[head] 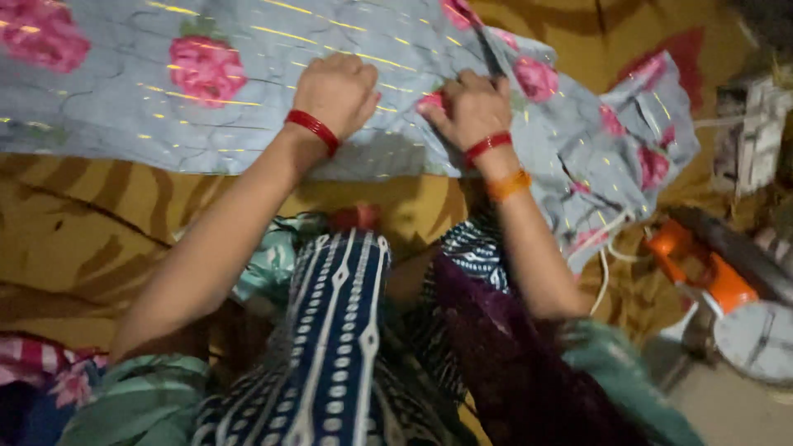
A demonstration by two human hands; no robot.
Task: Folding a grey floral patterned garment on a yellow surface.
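A grey cloth with pink roses and thin gold lines lies spread over a mustard-brown blanket. My left hand, a red bangle on its wrist, rests on the cloth as a closed fist and presses it flat. Just to its right, my right hand, with red and orange bangles, is closed around dark scissors. Their blade points away from me along the cloth. The handles are hidden inside the hand.
An orange-and-black appliance with a white cord lies at the right beside a round white disc. A white boxy object stands at the far right. My knees in navy patterned cloth fill the foreground.
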